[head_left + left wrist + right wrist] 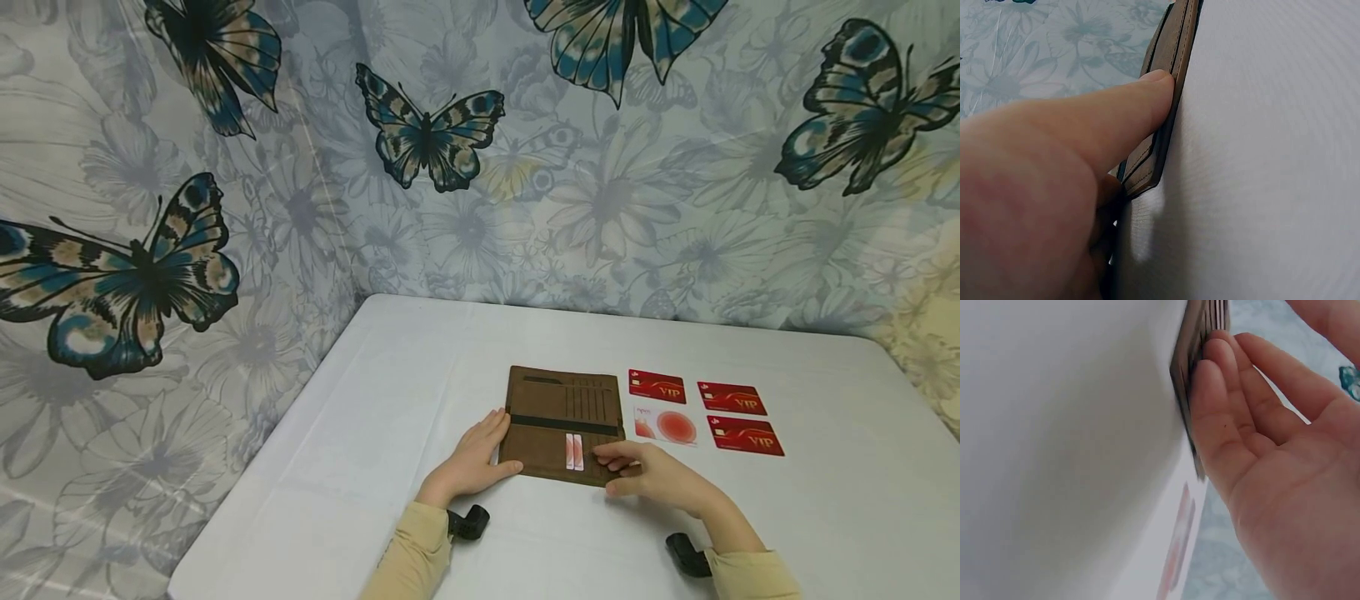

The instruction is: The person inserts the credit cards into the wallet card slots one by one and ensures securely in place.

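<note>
A brown wallet (551, 454) lies unfolded on the white table, a dark band across its middle. Two pale-and-red card edges (574, 452) show in the slots of its lower half. My left hand (471, 458) rests at the wallet's left side, its thumb (1141, 103) pressing on the near edge and the other fingers along the left edge. At the lower right part of the wallet, my right hand (652, 475) touches the slots with its fingertips (1209, 378). Its thumb stands apart from them in the right wrist view, and no card shows between thumb and fingers.
To the wallet's right lie three red VIP cards, one at upper left (657, 387), one at upper right (732, 398) and one below that (746, 436). A white card with a red disc (666, 426) lies beside them. Butterfly-patterned cloth (465, 233) hangs behind the table (337, 467).
</note>
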